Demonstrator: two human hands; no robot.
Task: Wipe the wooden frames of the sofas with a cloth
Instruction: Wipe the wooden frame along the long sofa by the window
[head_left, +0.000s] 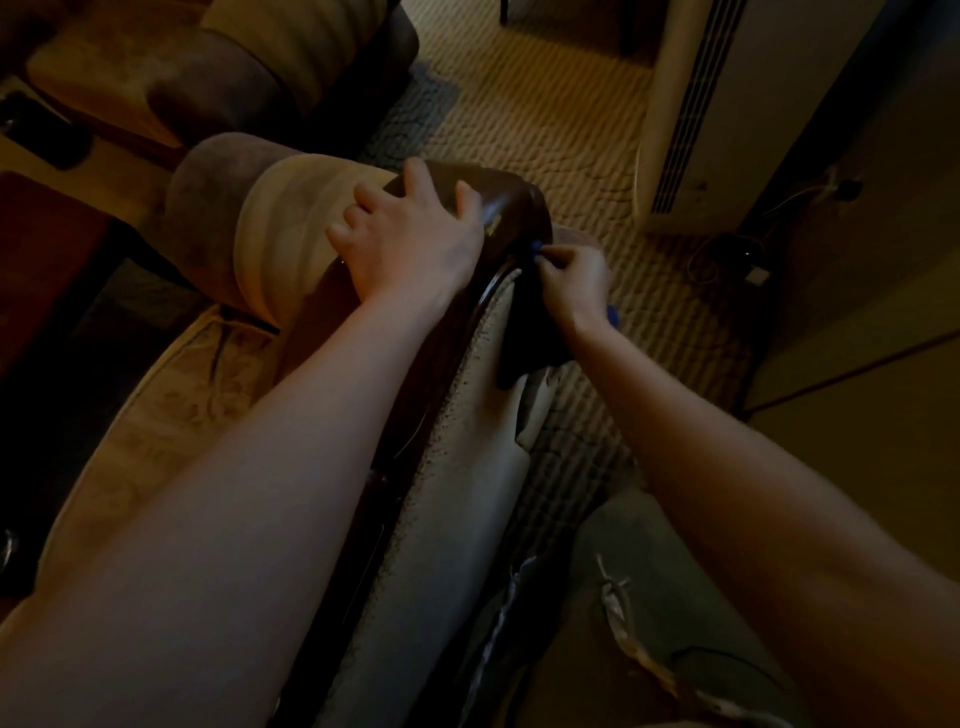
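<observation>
Head: hands on wooden frame

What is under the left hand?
The left hand rests on the dark wooden frame at the sofa's corner, fingers spread. The wood directly beneath the palm is covered, so its state cannot be seen.

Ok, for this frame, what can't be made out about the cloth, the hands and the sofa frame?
- Cloth: head view, only blue slivers show; the right hand covers most of it.
- Right hand's grip: fingers curl away from the camera, so the hold is partly hidden.
- Wooden frame: the left hand and forearm hide much of the top rail; dim light hides its surface state.
- Sofa's lower frame: cut off by the picture's edge.
</observation>
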